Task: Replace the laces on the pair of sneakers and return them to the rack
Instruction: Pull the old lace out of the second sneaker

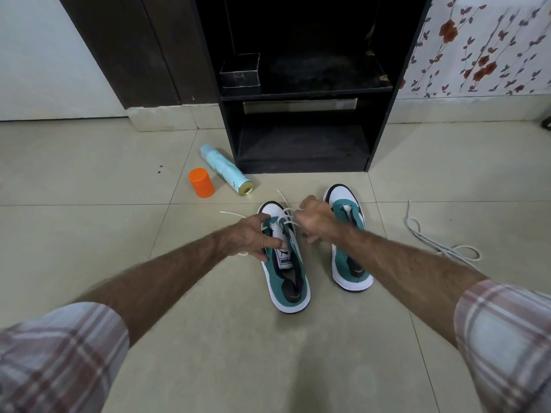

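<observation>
Two teal-and-white sneakers stand side by side on the tiled floor, toes pointing away from me. The left sneaker [287, 275] has a white lace [284, 214] threaded through its front eyelets, with loose ends sticking up and to the left. My left hand [253, 236] grips the left side of this shoe's upper and the lace there. My right hand [316, 217] pinches the lace over the shoe's toe end. The right sneaker [350, 257] has no lace in view. A loose off-white lace [441, 245] lies coiled on the floor to the right.
A black shoe rack [304, 93] stands straight ahead against the wall, with a small dark box [240, 70] on its upper shelf. A light blue spray can [225, 169] lies on its side left of the rack, beside an orange cap [202, 183].
</observation>
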